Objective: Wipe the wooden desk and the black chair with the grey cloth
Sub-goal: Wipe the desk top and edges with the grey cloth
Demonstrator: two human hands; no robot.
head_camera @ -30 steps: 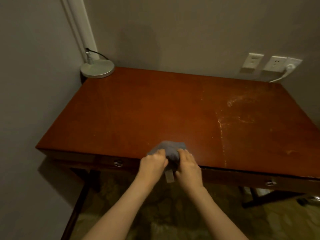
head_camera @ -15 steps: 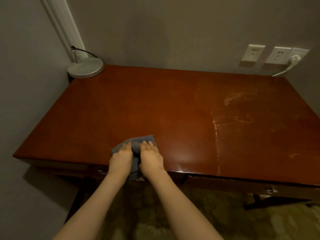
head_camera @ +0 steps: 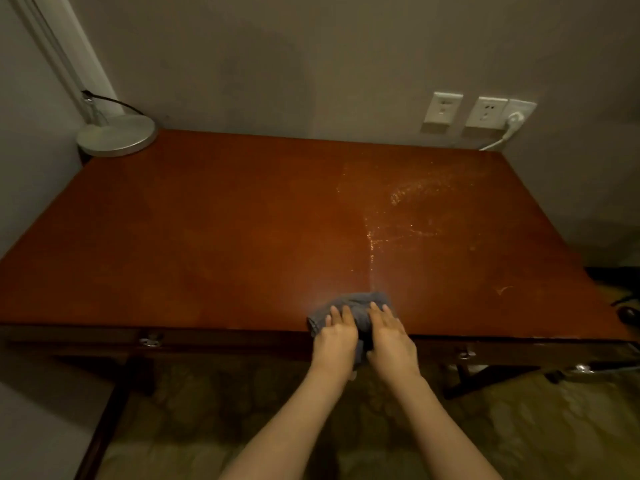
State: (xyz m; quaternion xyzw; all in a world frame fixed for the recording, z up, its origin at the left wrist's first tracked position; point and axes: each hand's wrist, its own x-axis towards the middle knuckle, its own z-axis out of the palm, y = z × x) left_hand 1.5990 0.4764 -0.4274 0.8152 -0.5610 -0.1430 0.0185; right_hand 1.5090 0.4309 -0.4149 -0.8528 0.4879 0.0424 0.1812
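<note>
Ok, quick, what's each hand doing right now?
Left hand: open, fingers flat, pressing the grey cloth onto the wooden desk.
Right hand: open, fingers flat, pressing the same cloth.

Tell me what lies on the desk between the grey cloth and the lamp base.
Only bare wood: in the head view, the desk top between the grey cloth and the lamp base holds no object.

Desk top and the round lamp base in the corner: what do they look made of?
The desk looks like reddish-brown wood with a semi-gloss varnish: light glints off it near the front edge. The lamp base seems brushed metal, silver-grey with a dull sheen; painted plastic cannot be ruled out.
</note>
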